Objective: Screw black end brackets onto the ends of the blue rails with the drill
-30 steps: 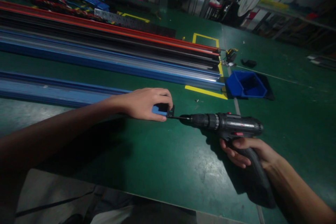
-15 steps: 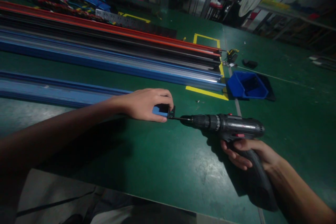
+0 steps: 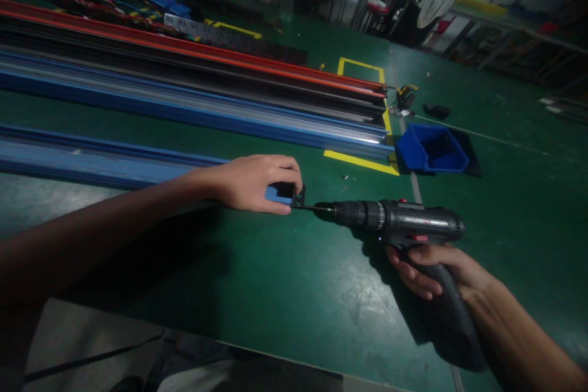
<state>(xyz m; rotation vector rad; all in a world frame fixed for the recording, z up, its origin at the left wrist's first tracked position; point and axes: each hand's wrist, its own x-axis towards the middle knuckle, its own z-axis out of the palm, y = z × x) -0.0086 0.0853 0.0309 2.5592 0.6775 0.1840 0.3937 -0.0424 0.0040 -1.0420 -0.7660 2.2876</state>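
the blue rail lies under the left hand, which curls around its end against a black end piece; the right hand is wrapped around the drill, bit reaching that piece.

The drill body looks like smooth black plastic, kinda glossy along the top, while the grip is way more matt and the thin bit looks metal. The near blue rail seems like coated metal, sorta satin. Counter is smooth with shiny patches, blue bin looks plastic, pale cloth reads matt.
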